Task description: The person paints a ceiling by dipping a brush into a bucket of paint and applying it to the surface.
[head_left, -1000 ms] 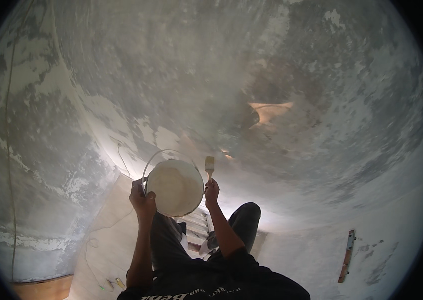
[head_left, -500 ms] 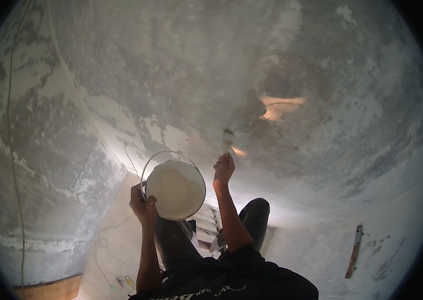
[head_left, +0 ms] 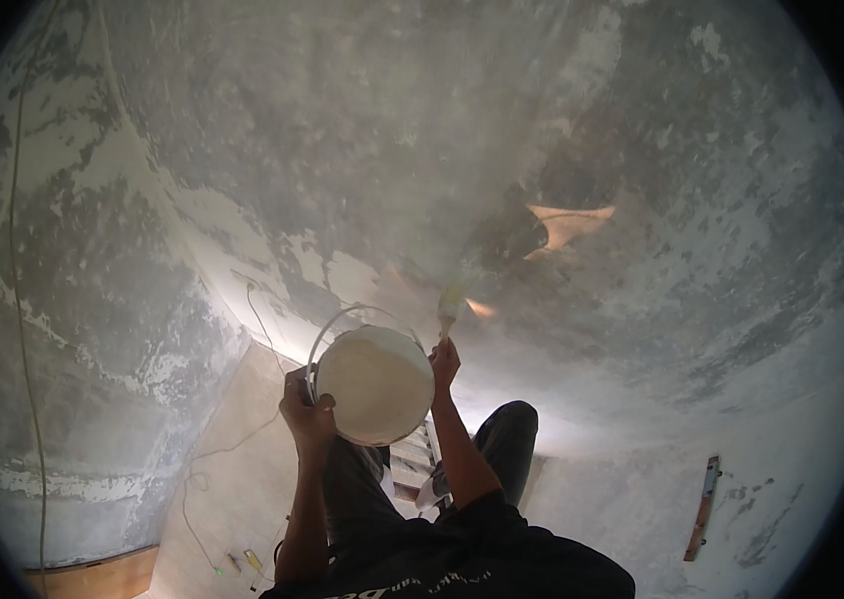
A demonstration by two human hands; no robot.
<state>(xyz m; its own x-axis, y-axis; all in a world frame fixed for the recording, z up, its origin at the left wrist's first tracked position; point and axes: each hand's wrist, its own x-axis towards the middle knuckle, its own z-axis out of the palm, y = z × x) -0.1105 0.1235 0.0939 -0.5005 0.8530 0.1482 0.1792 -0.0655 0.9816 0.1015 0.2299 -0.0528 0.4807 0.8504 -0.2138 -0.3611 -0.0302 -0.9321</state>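
Fingers of the left hand (head_left: 309, 411) are clamped on the left rim of a round, off-white bucket (head_left: 397, 437) with a thin wire handle (head_left: 327, 325), probably stiff and weighty, best held by rim or handle. Just right, fingers of the right hand (head_left: 445, 362) close round a flat, pale-bristled paintbrush (head_left: 450, 307), likely light, bristles upward.

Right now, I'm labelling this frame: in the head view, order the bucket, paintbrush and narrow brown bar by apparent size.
1. Bucket
2. Narrow brown bar
3. Paintbrush
Real sizes may rank differently.
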